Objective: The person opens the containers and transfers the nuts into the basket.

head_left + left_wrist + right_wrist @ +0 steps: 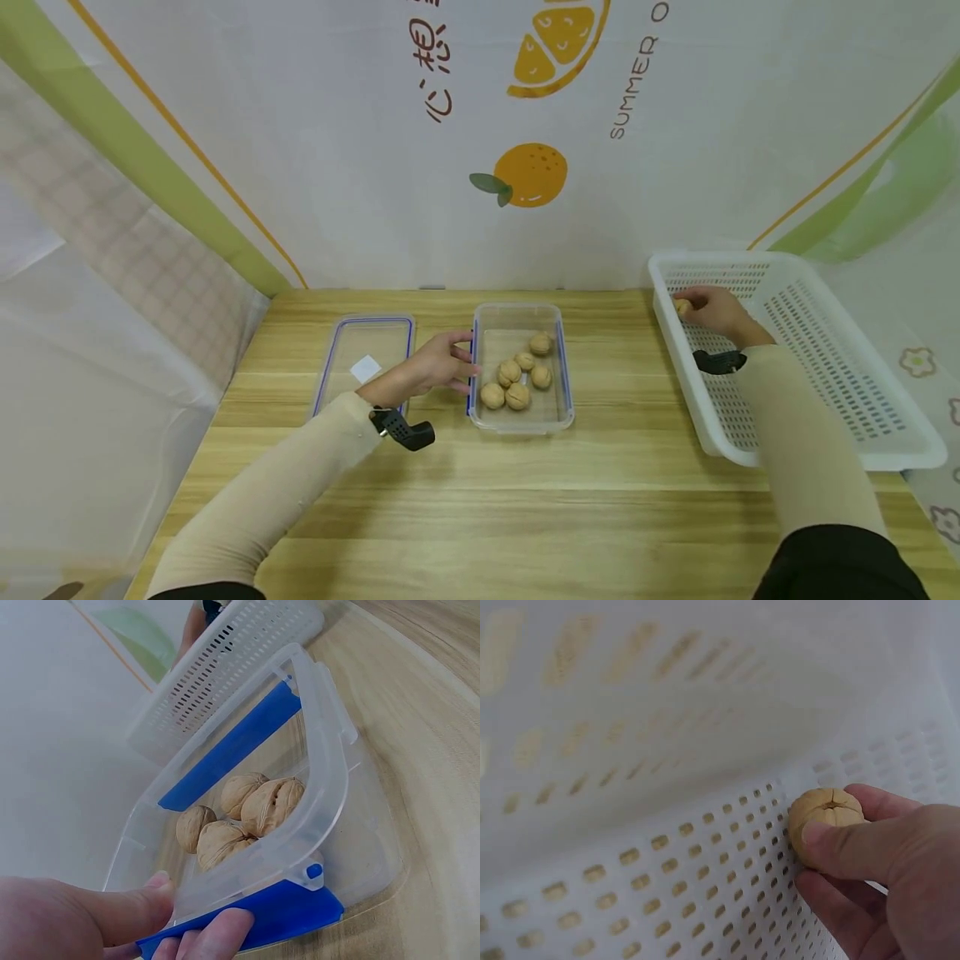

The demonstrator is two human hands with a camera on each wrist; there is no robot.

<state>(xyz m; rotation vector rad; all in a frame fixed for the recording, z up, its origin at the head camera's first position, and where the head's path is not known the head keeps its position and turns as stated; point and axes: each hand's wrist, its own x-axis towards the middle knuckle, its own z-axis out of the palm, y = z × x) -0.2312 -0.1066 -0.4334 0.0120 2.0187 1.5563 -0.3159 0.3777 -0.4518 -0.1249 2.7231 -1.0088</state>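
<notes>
Leftward of box [522,426], sleeve [300,483] over lid [367,336]

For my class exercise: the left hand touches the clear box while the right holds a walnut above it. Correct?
Not above it: the left hand touches the clear box while the right hand holds a walnut inside the white basket, as the head view shows.

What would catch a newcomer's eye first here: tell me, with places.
The large white basket at the right stands out, with the right hand inside it holding a walnut. Mid-table, walnuts lie in a clear container, its left edge gripped by the left hand. Above, a printed orange brightens the white backdrop.
</notes>
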